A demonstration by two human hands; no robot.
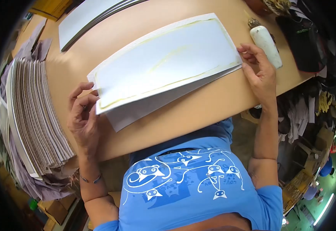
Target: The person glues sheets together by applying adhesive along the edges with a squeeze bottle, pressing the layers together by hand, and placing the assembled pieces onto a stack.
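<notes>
A white curved panel [164, 61] with a yellowish glue-like line round its border and a streak in its middle is held above the table. My left hand [84, 115] pinches its lower left corner. At its right end, my right hand [258, 71] grips the edge between thumb and fingers. Beneath the panel lies a greyish-white sheet [137, 112], its lower part showing along the front. A white bottle [266, 45] with a crusted brown tip lies just beyond my right hand.
On the tan table [198, 104], a tall row of stacked curved pieces [41, 115] stands at the left. More white panels [87, 21] with dark edges lie at the back. A black item [302, 44] rests at the right edge, near a brown container [257, 5].
</notes>
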